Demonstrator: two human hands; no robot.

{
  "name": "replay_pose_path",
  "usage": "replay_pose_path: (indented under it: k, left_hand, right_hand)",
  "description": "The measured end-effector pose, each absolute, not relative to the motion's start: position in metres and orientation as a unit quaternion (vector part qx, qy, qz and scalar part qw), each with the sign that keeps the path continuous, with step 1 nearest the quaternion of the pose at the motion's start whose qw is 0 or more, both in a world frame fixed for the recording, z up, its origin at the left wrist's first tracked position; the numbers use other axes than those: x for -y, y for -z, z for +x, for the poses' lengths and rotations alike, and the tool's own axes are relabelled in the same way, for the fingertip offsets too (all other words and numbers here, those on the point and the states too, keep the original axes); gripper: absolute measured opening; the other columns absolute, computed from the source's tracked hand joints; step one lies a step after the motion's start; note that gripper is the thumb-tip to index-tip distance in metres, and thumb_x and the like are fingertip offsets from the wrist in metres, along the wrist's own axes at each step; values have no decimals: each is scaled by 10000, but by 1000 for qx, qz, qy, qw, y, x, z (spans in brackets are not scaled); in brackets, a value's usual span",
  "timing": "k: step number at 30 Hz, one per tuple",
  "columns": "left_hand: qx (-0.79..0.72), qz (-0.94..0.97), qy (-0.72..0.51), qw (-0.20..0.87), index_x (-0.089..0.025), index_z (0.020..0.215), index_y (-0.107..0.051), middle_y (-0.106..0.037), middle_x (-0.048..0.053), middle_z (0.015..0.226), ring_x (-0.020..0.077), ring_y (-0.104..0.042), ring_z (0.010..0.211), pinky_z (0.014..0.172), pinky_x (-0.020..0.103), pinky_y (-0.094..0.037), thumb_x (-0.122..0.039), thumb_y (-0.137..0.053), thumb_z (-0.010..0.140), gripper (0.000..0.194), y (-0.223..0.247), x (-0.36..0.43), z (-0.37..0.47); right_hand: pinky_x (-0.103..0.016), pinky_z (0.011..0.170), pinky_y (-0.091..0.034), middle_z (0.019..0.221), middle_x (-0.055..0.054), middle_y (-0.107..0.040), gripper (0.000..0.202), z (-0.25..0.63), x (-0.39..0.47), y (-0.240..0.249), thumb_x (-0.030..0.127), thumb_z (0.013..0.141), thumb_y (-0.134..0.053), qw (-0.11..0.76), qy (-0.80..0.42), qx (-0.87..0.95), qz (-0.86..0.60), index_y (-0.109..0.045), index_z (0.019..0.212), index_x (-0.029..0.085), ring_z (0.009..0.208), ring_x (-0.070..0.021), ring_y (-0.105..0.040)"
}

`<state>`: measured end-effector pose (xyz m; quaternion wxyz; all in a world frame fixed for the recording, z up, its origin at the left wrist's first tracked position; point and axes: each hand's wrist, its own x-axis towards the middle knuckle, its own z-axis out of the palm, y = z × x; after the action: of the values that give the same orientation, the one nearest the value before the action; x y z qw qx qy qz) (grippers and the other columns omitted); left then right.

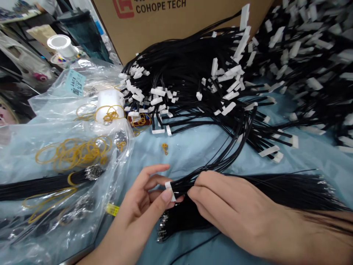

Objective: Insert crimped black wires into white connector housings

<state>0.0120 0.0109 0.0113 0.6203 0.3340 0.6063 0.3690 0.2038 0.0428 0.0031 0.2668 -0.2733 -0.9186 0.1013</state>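
Between the thumb and fingers of my left hand (146,206) is a white connector (169,190), with black wires (183,182) running from its right side. My right hand (228,206) is closed in a pinch on the black wires just right of that connector; its fingertips are partly hidden. The wires curve up and right toward a large heap of harnesses (187,70) with white connectors. Below my hands lies a bundle of loose black wires (187,217) with bare metal terminals at its left end; my right hand and forearm cover part of it.
A clear plastic bag (110,206) at the left has yellow rubber bands (79,152) and a banded wire bundle (46,182) on it. Behind stand a cardboard box (165,25), a white spool (62,46) and a dark tumbler (84,33). More harnesses (311,55) pile up at right.
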Motion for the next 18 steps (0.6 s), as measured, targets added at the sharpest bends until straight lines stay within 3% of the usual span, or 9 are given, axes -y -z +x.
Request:
replay_pose_path:
  k: [9,18]
  left_hand:
    - [-618,354,-354,606,-342,977,-661,-666,-49,835,85,-650,752,678,96,-559,-352,-717,748,236,-14,-14,15]
    - [-630,349,-369,587,-282,998,-673,-677,-7,752,154,-661,730,661,199,-578,-388,-727,722,300,-10,-12,15]
  right_hand:
    - [-269,490,-390,669,-29,-517,277,204,-43,-3,111,928,-412,279,-116,915,-267,-662,808,109,589,-137,-463]
    - [-265,541,-409,716,-46,-554,336,199,-44,0,78,941,-334,285,-128,915,-255,-658,854,86,653,-138,-480]
